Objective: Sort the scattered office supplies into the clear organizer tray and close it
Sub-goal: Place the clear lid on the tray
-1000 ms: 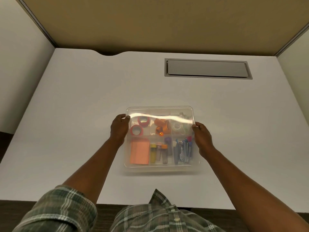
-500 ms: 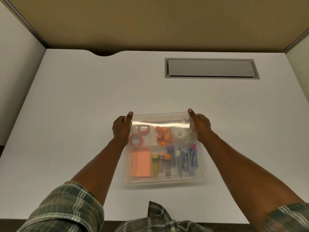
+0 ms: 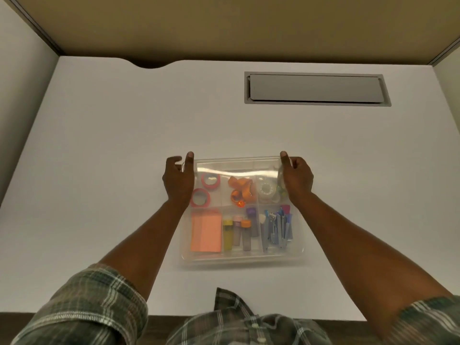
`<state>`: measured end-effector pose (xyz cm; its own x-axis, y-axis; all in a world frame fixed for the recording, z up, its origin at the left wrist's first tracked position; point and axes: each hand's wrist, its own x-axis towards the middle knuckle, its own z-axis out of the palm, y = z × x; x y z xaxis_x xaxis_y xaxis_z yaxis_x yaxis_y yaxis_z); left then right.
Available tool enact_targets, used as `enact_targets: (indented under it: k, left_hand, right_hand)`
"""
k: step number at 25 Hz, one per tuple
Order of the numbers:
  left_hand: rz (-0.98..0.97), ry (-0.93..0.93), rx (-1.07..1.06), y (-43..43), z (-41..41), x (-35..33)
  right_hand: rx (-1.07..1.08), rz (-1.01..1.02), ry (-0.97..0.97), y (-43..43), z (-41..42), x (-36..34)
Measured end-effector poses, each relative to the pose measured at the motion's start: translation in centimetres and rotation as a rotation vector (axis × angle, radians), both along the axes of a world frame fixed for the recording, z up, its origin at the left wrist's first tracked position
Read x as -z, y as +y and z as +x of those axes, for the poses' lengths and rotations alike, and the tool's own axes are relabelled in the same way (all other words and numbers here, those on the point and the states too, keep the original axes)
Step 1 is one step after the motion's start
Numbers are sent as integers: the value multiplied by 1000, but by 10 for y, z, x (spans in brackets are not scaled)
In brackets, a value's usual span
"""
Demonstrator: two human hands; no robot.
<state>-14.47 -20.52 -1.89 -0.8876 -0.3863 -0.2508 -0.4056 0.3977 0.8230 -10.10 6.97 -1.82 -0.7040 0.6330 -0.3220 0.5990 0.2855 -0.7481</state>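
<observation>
The clear organizer tray (image 3: 242, 258) lies on the white desk in front of me, with its clear lid (image 3: 239, 168) lying over it. Through the lid I see pink tape rolls (image 3: 210, 181), orange ribbon (image 3: 241, 187), a clear tape roll (image 3: 265, 189), orange sticky notes (image 3: 206, 232), capped tubes (image 3: 237, 233) and blue clips (image 3: 276, 230), each in its own compartment. My left hand (image 3: 178, 181) grips the lid's far left corner. My right hand (image 3: 297, 178) grips the far right corner. On both hands one finger lies along the lid's side edge.
A grey cable hatch (image 3: 316, 88) is set into the desk (image 3: 104, 150) at the far right. Pale partition walls close in the left, right and back. The desk's far edge has a curved notch (image 3: 152, 65). My plaid sleeves fill the bottom of the view.
Both hands have slid from the middle of the tray's sides up to its far corners. The glare on the lid has settled lower.
</observation>
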Motion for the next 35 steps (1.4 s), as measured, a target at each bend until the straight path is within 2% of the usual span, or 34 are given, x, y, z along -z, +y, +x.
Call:
enact_targets:
  k: [3,7,10,13,23,28,31,35]
  left_hand:
    - [-221,47,226,-1,24,-7]
    - [-608,38,493,5,112,0]
    - [-724,-17,571,13,168,3]
    - [-821,-46,560,19,181,3]
    - [-848,-41,565,16,172,5]
    - [-829,-2,580,-13,144,8]
    - [-839,17,597,-40,126,10]
    - [-851,50,603,-76,107,11]
  right_hand:
    - [-180,30,-31,1,26,-7]
    - [-434,262,-25,-20,110,3]
    - [-542,460,-36,-33,162,9]
    - [-562,544,-35,-36,174,7]
    - [-557,449,-38,-39,168,2]
    - [-523,229,65,-50,142,-13]
    - [-580,292,113,-60,112,-14]
    - [-686,452,-15,-84,73,3]
